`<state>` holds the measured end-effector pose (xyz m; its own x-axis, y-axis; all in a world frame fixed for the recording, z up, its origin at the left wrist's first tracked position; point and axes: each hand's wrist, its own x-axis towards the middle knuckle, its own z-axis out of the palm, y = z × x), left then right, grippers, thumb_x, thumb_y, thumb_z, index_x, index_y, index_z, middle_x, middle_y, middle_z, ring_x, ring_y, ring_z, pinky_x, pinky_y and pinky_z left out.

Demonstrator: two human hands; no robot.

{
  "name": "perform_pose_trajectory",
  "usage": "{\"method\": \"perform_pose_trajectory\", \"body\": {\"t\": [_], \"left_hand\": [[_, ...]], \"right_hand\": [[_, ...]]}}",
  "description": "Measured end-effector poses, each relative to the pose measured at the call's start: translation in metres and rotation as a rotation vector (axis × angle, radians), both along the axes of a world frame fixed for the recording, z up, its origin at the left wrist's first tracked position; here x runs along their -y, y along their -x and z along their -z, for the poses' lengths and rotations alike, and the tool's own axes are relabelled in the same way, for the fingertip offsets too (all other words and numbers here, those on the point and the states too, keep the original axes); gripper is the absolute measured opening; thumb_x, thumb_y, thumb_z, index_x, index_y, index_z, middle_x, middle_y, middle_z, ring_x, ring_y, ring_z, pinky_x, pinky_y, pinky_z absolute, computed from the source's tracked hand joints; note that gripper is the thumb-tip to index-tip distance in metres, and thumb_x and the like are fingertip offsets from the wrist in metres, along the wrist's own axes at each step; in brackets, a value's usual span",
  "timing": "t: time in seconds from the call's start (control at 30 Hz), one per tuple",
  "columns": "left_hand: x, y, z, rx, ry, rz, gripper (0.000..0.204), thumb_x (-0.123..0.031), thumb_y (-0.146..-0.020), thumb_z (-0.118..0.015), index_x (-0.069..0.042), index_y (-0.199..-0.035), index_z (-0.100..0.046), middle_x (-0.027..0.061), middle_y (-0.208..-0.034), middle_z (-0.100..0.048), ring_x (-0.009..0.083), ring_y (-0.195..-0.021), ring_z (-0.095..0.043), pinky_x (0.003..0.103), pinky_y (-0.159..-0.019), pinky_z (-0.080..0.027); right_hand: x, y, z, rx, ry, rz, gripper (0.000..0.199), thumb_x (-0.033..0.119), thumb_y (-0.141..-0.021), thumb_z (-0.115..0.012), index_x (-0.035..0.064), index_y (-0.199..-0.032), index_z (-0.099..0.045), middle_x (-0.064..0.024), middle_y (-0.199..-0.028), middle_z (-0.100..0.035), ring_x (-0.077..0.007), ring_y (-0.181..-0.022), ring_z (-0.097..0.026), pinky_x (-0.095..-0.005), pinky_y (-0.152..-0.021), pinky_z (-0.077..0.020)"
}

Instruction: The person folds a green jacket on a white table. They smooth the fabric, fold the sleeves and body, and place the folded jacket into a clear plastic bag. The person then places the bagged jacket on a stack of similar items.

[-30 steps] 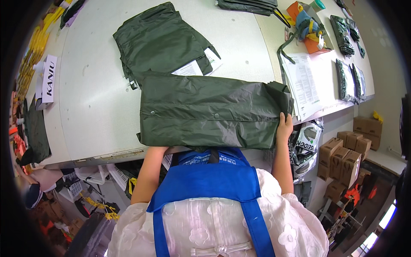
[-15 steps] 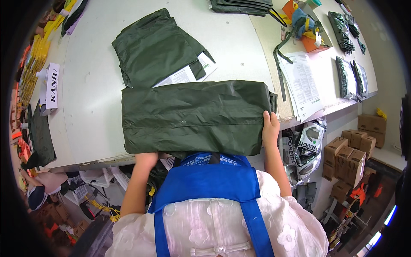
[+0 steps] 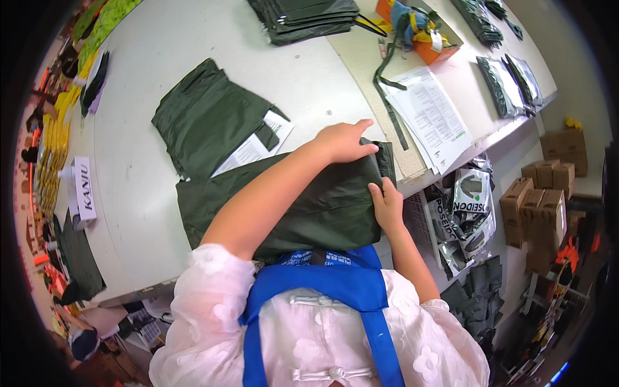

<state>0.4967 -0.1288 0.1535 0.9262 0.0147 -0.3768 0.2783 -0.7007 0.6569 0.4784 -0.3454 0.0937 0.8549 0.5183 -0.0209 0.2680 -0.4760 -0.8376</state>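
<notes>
A wide pale table (image 3: 309,84) fills most of the view. Its near edge carries a dark green garment (image 3: 309,206), spread flat and hanging slightly over the edge toward the person. A second green garment (image 3: 206,119) lies beyond it, well apart from both hands, with a white sheet (image 3: 255,145) tucked against it. A stack of folded green garments (image 3: 303,16) sits at the far side, and printed papers (image 3: 429,116) lie to the right beside a green strap (image 3: 383,90).

The left hand (image 3: 342,142) reaches across and rests palm-down on the garment's far right corner, fingers together and pressing flat on the cloth. The right hand (image 3: 387,206) grips the garment's right edge nearer the table's rim, fingers curled over the cloth with the fabric lying beneath them.
</notes>
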Motion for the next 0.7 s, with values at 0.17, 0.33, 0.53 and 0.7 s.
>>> {"method": "perform_pose_trajectory", "body": {"t": [0.17,0.33,0.53,0.7], "left_hand": [[-0.012,-0.044,0.05,-0.154,0.389,0.204,0.042,-0.019,-0.073,-0.072,-0.012,-0.114,-0.065,0.0085,-0.102,-0.062,0.02,-0.094,-0.056,0.033,-0.086,-0.044],[-0.021,-0.05,0.044,-0.453,0.675,0.066,0.055,0.004,-0.07,-0.064,-0.006,-0.123,-0.057,0.0061,-0.103,-0.06,0.0169,-0.095,-0.054,0.029,-0.086,-0.044],[-0.014,-0.069,0.044,-0.332,0.47,0.201,0.06,0.01,-0.065,-0.052,-0.002,-0.124,-0.054,0.0058,-0.103,-0.06,0.0152,-0.094,-0.055,0.027,-0.088,-0.043],[-0.007,-0.066,0.061,-0.272,0.459,-0.017,0.048,0.004,-0.072,-0.06,-0.002,-0.119,-0.057,0.0044,-0.101,-0.06,0.0141,-0.093,-0.055,0.026,-0.086,-0.044]], "right_hand": [[0.031,0.015,0.009,-0.149,-0.142,0.142,0.039,0.012,-0.086,-0.066,0.001,-0.119,-0.048,-0.0119,-0.094,-0.06,-0.0175,-0.076,-0.058,-0.0288,-0.072,-0.0485],[0.074,0.064,-0.002,-0.283,-0.098,-0.052,0.068,0.01,-0.076,-0.073,0.0014,-0.134,-0.038,-0.0136,-0.108,-0.059,-0.024,-0.102,-0.056,-0.0347,-0.088,-0.0457],[0.066,0.07,0.033,-0.069,0.03,0.049,0.054,0.003,-0.075,-0.068,0.0008,-0.125,-0.05,-0.0144,-0.107,-0.061,-0.0282,-0.101,-0.058,-0.0317,-0.089,-0.0456],[0.067,0.084,0.073,-0.363,-0.407,0.392,0.03,-0.003,-0.08,-0.06,0.0008,-0.109,-0.059,-0.0098,-0.095,-0.063,-0.0193,-0.088,-0.062,-0.0282,-0.077,-0.0483]]}}
